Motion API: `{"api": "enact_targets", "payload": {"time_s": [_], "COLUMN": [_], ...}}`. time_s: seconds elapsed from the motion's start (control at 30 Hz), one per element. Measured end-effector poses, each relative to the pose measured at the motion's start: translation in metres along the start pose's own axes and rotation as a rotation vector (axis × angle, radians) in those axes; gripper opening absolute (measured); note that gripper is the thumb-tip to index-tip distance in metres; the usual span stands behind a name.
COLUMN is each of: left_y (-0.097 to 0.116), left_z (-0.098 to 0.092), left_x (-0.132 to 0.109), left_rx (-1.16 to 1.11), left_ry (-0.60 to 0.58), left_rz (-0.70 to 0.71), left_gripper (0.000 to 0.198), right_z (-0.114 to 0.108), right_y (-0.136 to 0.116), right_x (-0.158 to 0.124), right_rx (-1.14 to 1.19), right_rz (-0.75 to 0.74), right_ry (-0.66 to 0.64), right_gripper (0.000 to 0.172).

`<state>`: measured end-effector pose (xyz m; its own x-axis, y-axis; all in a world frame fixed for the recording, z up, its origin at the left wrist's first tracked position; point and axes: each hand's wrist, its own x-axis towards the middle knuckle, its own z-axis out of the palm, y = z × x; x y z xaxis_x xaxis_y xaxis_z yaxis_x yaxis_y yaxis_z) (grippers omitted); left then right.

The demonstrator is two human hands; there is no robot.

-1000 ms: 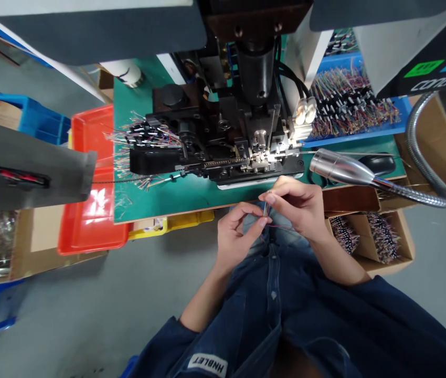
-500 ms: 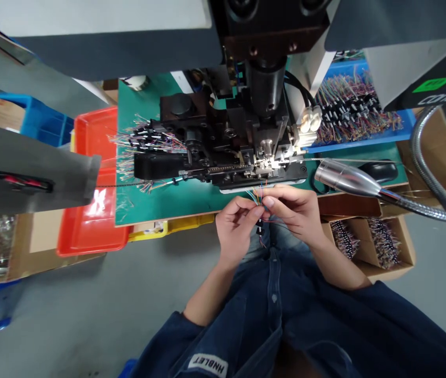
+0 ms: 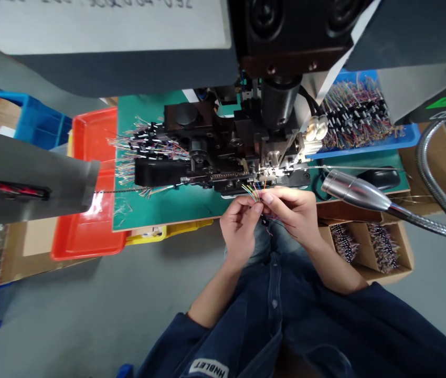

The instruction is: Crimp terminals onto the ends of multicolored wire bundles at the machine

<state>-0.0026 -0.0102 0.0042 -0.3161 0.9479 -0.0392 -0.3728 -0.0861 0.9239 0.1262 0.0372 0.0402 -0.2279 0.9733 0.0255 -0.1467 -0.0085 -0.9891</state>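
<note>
Between my two hands, just in front of the black crimping machine [image 3: 242, 142], is a small wire harness [image 3: 251, 191] with thin coloured wires fanned out toward the machine. My left hand [image 3: 241, 223] pinches the bundle between thumb and forefinger. Pressed against the same wires from the other side, my right hand [image 3: 294, 212] is closed with thumb and forefinger together. The harness's dark connector end [image 3: 265, 221] hangs below the fingers, partly hidden by them. The wire tips are close to the lit metal crimping head [image 3: 272, 170], and a gap between them is hard to judge.
A pile of harnesses [image 3: 150, 142] lies on the green tabletop [image 3: 176, 207] at left, beside red trays [image 3: 89, 231]. More fill a blue bin [image 3: 364, 147] at back right and a cardboard box [image 3: 398, 268] below. A flexible lamp [image 3: 349, 189] juts in from the right.
The wires have spread further apart and point more to the left, nearer the machine. The hanging connector end has risen toward my hands. The view has shifted slightly.
</note>
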Motion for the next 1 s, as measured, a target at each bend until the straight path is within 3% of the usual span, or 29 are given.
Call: {"api": "enact_targets", "payload": {"time_s": [0.3, 0.53, 0.8, 1.0], "left_y": [0.001, 0.0, -0.009, -0.013], "left_z": [0.003, 0.005, 0.004, 0.008], "left_x": [0.0, -0.001, -0.002, 0.004], "left_rx": [-0.032, -0.063, -0.03, 0.004], "left_ry": [-0.02, -0.002, 0.074, 0.091], "left_rz": [-0.061, -0.043, 0.005, 0.07], "left_gripper": [0.026, 0.028, 0.023, 0.02], "right_z": [-0.007, -0.005, -0.001, -0.002], "right_y": [0.004, 0.003, 0.003, 0.01], "right_x": [0.004, 0.0, 0.002, 0.01], "right_rx": [0.043, -0.041, 0.123, 0.149], "right_rz": [0.041, -0.094, 0.147, 0.203], "right_ry": [-0.12, -0.046, 0.033, 0.043], "right_gripper": [0.031, 0.016, 0.024, 0.034]}}
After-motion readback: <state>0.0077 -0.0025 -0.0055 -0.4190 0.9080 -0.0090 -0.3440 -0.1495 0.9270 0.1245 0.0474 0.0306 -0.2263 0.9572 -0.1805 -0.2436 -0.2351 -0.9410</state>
